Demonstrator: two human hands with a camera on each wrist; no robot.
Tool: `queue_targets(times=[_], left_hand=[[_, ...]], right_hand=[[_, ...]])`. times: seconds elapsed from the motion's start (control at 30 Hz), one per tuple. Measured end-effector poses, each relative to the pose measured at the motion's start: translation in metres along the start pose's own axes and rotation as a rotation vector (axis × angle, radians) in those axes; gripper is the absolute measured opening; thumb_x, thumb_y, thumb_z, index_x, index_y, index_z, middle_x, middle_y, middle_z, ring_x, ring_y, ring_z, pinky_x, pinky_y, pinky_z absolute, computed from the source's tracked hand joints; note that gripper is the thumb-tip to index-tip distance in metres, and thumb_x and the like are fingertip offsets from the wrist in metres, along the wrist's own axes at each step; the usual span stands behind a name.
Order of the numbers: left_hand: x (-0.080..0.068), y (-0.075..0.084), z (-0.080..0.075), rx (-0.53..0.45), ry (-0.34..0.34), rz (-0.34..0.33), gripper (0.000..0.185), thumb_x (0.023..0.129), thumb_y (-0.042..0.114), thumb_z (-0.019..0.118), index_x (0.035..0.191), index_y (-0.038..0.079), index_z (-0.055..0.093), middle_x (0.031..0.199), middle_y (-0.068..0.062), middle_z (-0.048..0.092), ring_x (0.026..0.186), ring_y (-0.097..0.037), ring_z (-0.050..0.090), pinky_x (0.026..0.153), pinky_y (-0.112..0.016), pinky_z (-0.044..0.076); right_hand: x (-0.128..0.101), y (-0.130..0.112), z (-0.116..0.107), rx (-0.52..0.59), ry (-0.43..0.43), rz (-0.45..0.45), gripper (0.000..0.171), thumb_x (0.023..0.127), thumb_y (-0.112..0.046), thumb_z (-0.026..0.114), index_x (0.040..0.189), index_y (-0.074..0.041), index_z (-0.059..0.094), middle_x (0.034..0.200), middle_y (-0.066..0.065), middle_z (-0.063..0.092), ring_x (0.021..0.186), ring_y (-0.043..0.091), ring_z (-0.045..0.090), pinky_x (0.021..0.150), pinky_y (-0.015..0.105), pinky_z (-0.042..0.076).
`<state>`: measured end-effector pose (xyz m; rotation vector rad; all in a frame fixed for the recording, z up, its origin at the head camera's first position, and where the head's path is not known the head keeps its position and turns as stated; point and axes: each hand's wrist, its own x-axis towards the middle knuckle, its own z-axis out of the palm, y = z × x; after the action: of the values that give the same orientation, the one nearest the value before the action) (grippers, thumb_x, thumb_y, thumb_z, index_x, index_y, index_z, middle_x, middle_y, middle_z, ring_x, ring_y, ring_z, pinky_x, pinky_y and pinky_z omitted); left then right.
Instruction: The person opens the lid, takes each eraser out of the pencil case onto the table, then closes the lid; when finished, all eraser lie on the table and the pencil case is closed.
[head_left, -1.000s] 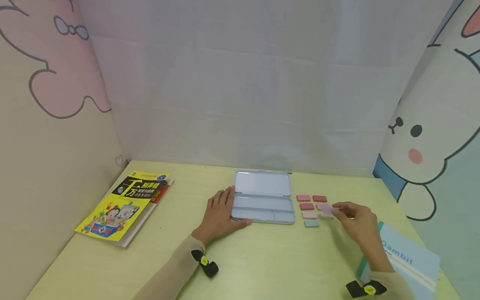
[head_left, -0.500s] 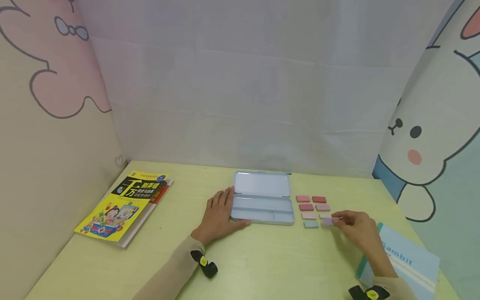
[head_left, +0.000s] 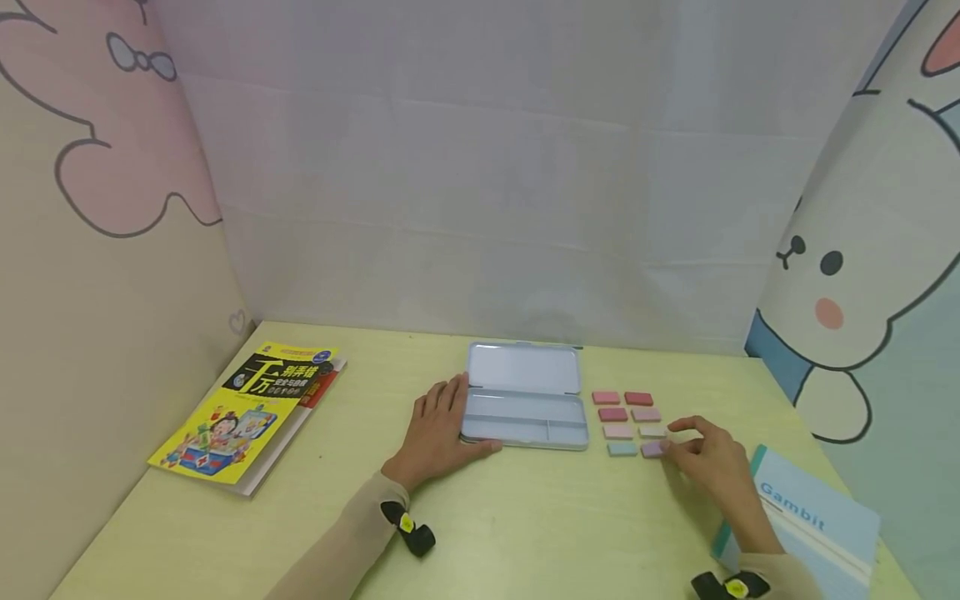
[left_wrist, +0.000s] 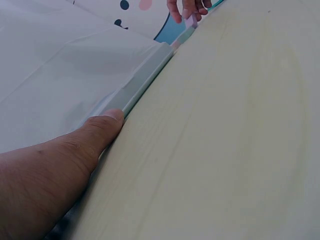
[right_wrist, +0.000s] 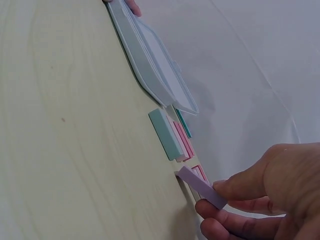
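My right hand (head_left: 708,458) pinches a small lilac block (head_left: 651,450) between thumb and fingers, near the front of two columns of blocks. In the right wrist view the lilac block (right_wrist: 202,187) is slightly tilted; whether it touches the table I cannot tell. Beside it lie a blue-green block (head_left: 622,449) and a whitish block (head_left: 652,432). Several pink and red blocks, such as a dark pink block (head_left: 612,414), lie behind. My left hand (head_left: 438,433) rests with extended fingers at the left edge of an open pale-blue tin case (head_left: 525,433), its thumb (left_wrist: 107,125) along the front edge.
A yellow booklet (head_left: 243,417) lies at the table's left side. On the right, a light-blue "Gambit" book (head_left: 806,521) lies partly under the right forearm. A white cloth (head_left: 480,208) hangs behind the table (head_left: 487,533), with cartoon-printed side panels.
My right hand has carried the lilac block toward the front of the right column and lowered it beside the blue-green block. The left hand and tin case have stayed put.
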<state>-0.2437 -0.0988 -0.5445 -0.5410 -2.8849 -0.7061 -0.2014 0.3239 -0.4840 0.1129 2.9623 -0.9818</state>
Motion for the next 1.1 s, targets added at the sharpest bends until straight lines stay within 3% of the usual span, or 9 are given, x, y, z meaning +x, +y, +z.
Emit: queue_targets(times=[0.33,0.73,1.1], left_hand=[[-0.0006,0.0017,-0.0029,0.035,-0.046,-0.038,0.124,0.088,0.079,0.068,0.173,0.008,0.014,0.177,-0.016,0.029,0.162,-0.042,0.027,0.129,-0.062,0.024],[-0.0002,0.0019,-0.0021,0.032,-0.042,-0.031,0.123,0.088,0.079,0.068,0.173,0.008,0.014,0.177,-0.016,0.029,0.161,-0.042,0.028,0.129,-0.062,0.024],[-0.0003,0.0011,-0.0022,0.039,-0.045,-0.028,0.123,0.089,0.078,0.068,0.173,0.008,0.014,0.177,-0.016,0.028,0.162,-0.042,0.027,0.129,-0.062,0.024]], right_hand=[[-0.0024,-0.0039,0.0032,0.003,0.028,0.031,0.042,0.101,-0.029,0.073,0.129,0.001,0.066,0.097,0.020,0.082,0.075,0.017,0.068,0.064,0.032,0.047],[0.0040,-0.0051,-0.0017,-0.096,0.036,0.022,0.046,0.098,-0.033,0.078,0.123,0.004,0.064,0.106,0.029,0.079,0.084,0.037,0.075,0.063,0.036,0.050],[-0.0023,-0.0020,0.0033,-0.084,0.089,-0.007,0.044,0.098,-0.030,0.078,0.123,0.004,0.064,0.107,0.029,0.076,0.075,0.025,0.071,0.061,0.034,0.049]])
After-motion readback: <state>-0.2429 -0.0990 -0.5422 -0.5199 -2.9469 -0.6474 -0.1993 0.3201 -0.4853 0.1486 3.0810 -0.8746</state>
